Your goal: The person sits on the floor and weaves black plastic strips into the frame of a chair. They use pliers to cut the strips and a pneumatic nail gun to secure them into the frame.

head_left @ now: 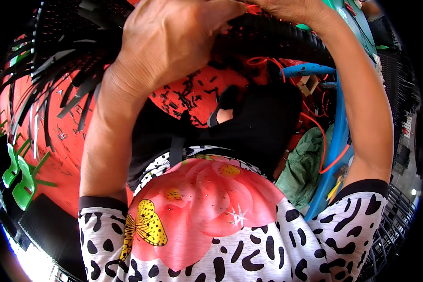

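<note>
Black woven basket (277, 35) raised overhead, rim up for weaving. Left hand (169, 42) clamped over rim, steadying. Right hand (291, 8) at rim, grip unclear. Loose black strips (66, 80) dangling left of basket.

The woven basket (277, 35) at the hands is black, with loose black strips (56, 80) fanning from its edge. The floor (66, 155) is red, littered with black offcuts (183, 91). The shirt (230, 235) is white with black blotches, a large pink flower and a yellow butterfly. A thin cord (322, 141) is orange, the pipe (308, 70) blue, the cloth (303, 169) green.
</note>
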Action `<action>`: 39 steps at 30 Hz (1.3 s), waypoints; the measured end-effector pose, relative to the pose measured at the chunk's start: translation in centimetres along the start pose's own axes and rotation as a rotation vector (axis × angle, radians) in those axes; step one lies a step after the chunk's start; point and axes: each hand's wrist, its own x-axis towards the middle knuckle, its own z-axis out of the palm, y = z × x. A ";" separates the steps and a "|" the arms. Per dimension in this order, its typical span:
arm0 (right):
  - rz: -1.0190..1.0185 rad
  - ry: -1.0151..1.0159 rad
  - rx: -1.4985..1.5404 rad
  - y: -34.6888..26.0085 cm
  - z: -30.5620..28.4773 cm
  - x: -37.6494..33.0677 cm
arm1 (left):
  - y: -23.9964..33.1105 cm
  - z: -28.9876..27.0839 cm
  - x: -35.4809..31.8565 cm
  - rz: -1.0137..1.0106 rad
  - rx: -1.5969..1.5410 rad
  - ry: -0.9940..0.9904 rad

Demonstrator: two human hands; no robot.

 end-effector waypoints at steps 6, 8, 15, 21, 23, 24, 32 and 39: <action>0.360 0.024 0.602 -2.3 -0.7 -0.3 | -0.1 -0.3 0.0 -0.001 -0.044 -0.036; 0.501 -0.003 0.643 -2.3 -0.2 0.2 | -0.1 -0.2 -0.1 0.012 -0.057 -0.035; 0.511 -0.105 0.666 -1.7 0.7 -0.2 | 0.0 -1.3 0.4 -0.029 -0.088 -0.170; 0.350 -0.362 0.179 -2.2 -0.4 -0.4 | 0.0 -0.3 0.2 0.002 -0.105 -0.034; 0.174 0.030 0.078 -2.6 0.6 -2.0 | 0.0 -0.4 0.2 -0.023 -0.087 -0.037; 0.092 0.261 -0.046 -3.3 1.2 -2.9 | 0.0 -0.3 0.1 -0.029 -0.093 -0.035; -0.272 0.882 -0.529 -5.1 7.9 -5.3 | -0.3 -0.7 0.4 -0.042 -0.161 -0.109; -0.400 0.953 -0.415 -4.8 8.7 -5.5 | 0.1 0.2 -0.6 -0.188 -0.164 -0.141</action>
